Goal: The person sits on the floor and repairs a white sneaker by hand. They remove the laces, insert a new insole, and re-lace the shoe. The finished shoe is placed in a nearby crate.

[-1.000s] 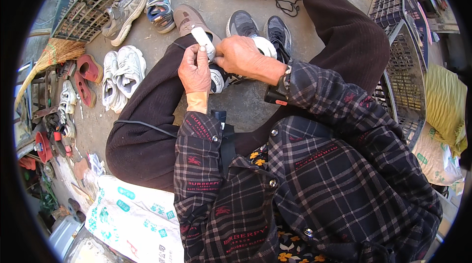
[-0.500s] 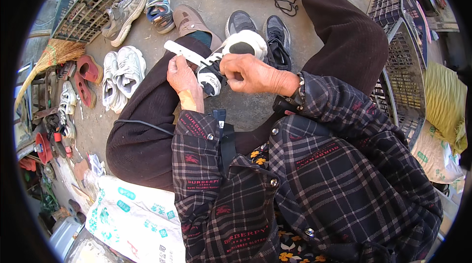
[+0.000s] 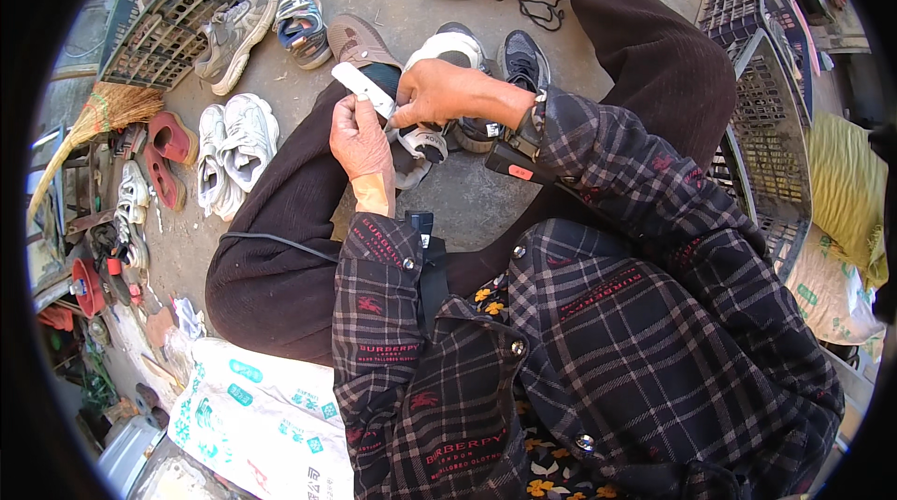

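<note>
Both hands, left hand (image 3: 360,140) and right hand (image 3: 432,93), pinched a white strap (image 3: 364,89) on the sneaker (image 3: 439,93); looked midway, plenty of shoes (image 3: 229,150) were lying unhandled at frame's upper left.

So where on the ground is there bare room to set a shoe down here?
Bare concrete lies between the knees, below the shoe that the left hand and right hand hold. Another patch lies between the white sneaker pair and the left leg. It is crowded by the black crate and along the sandals at left.
</note>
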Demonstrator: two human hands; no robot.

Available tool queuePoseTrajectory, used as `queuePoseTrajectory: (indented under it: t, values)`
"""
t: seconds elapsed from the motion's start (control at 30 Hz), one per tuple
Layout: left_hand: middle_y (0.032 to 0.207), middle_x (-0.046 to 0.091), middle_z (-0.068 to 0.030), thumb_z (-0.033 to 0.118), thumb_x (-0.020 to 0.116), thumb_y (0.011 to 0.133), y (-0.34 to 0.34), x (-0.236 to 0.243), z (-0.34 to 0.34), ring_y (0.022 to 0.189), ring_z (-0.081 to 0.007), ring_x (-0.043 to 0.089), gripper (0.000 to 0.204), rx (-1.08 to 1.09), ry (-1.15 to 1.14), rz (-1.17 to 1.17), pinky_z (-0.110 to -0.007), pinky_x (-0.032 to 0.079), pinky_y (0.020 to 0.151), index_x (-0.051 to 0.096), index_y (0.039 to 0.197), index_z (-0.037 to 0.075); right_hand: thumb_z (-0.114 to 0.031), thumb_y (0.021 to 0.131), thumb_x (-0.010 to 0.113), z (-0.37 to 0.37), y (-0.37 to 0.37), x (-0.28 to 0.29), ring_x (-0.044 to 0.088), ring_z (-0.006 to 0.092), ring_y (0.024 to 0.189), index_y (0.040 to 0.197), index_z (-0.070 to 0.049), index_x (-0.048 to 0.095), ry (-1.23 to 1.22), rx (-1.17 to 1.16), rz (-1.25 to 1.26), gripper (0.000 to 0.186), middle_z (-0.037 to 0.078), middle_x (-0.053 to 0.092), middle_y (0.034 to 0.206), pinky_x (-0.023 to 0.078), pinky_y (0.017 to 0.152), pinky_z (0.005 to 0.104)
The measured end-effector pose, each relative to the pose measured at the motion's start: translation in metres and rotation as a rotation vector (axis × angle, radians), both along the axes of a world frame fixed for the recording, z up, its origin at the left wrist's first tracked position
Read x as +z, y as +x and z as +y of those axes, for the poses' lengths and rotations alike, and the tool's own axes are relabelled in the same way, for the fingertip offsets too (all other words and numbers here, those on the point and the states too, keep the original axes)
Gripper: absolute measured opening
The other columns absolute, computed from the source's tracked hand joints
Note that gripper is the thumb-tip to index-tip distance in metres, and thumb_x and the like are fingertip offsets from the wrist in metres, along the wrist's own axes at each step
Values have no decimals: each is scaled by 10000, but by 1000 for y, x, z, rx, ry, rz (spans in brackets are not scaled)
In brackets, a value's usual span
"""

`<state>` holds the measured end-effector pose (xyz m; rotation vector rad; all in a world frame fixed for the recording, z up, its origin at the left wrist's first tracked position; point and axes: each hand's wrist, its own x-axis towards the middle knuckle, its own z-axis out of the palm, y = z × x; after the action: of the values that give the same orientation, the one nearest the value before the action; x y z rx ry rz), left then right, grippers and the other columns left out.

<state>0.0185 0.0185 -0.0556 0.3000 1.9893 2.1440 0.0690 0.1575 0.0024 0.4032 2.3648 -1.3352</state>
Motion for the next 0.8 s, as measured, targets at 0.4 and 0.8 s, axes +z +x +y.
queuePoseTrajectory:
  t: [0.4,0.8]
  values:
    - [775,551,-72,135,491,854,-15,-9,-12,675,-164,550,176,174,344,-472,-280,463,608,526,923,-23,-100,720,573,-16,66,14,597,358,713,767,-43,608,340,80,553,82,179,599,688,471,623,413]
    - [846,536,-73,117,470,839,-18,-2,-19,756,-176,536,166,198,421,-562,-313,465,676,502,928,-20,-16,770,553,26,128,34,595,247,870,827,25,595,-156,414,306,82,102,615,928,459,766,327]
